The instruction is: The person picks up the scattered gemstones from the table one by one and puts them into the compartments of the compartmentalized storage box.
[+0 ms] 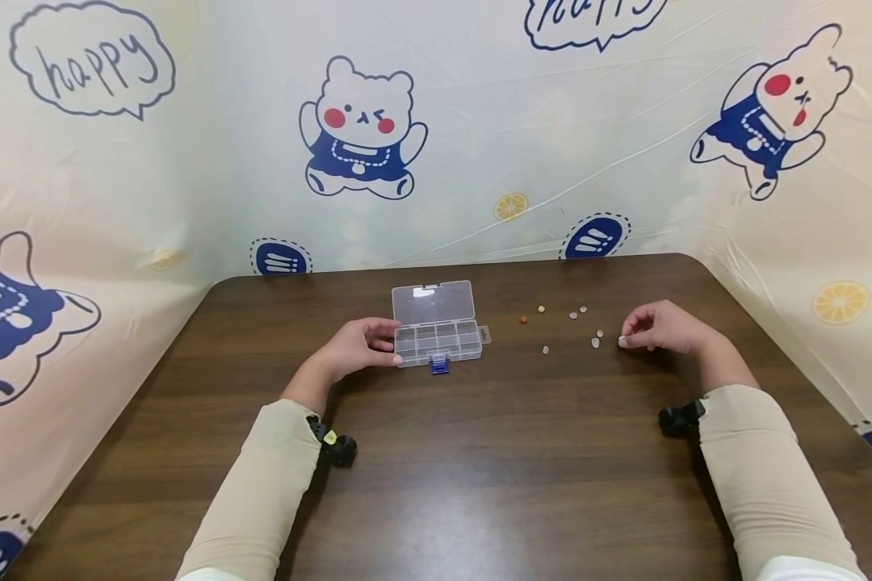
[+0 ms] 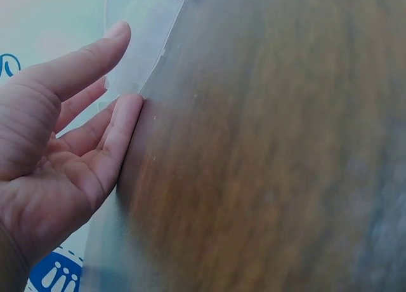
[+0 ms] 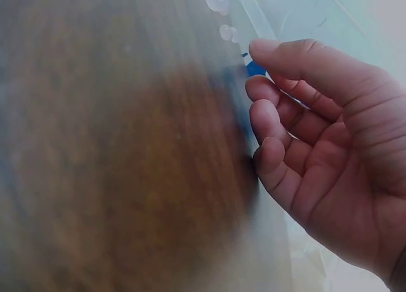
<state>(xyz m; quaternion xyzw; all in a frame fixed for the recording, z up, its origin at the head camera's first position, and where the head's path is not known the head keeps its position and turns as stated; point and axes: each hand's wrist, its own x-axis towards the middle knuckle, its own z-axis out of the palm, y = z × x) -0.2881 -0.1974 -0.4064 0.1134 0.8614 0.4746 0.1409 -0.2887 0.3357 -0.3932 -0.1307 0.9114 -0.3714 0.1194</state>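
Note:
A clear plastic compartment box [image 1: 446,340] with a blue latch [image 1: 439,365] stands on the table, its lid [image 1: 433,303] raised at the back. My left hand [image 1: 356,347] holds the box's left end, thumb at the front corner and fingers farther back; the left wrist view also shows this hand [image 2: 70,133] at the box end [image 2: 143,35]. My right hand [image 1: 664,329] is low beside small pale stones [image 1: 595,342], thumb and forefinger close together. In the right wrist view its fingers [image 3: 269,120] are curled; I cannot tell whether a stone is between the tips.
Several small stones lie scattered right of the box, among them an orange one [image 1: 524,320] and a pale one [image 1: 546,350]. A hang tab [image 1: 485,334] sticks out from the box's right side. A printed cloth [image 1: 465,161] rises behind the table [image 1: 436,468].

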